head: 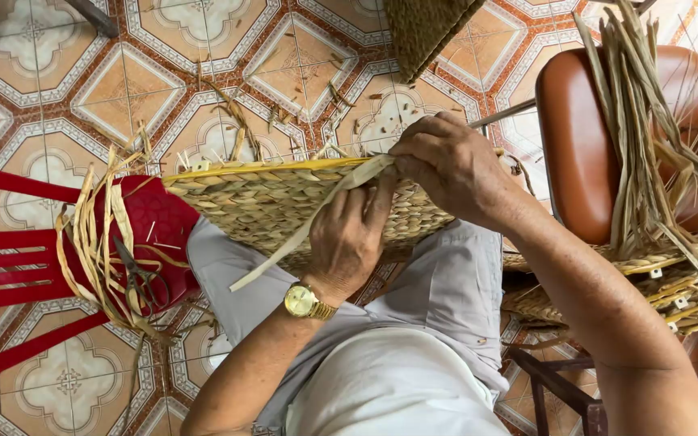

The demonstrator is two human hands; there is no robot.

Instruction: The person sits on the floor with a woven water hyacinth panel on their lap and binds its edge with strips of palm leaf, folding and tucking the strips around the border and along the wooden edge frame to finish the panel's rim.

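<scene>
Left hand (347,238) braces basket (284,202); right hand (446,161) pinches strand (300,234) at rim; loose tension could slacken weave.

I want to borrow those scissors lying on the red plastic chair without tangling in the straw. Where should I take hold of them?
Take the scissors by the handle loops, at the end toward the chair's front edge, coming from above. They lie flat on the red plastic chair, blades pointing up-left among loose straw strips, so the loops are the clearest part.
</scene>
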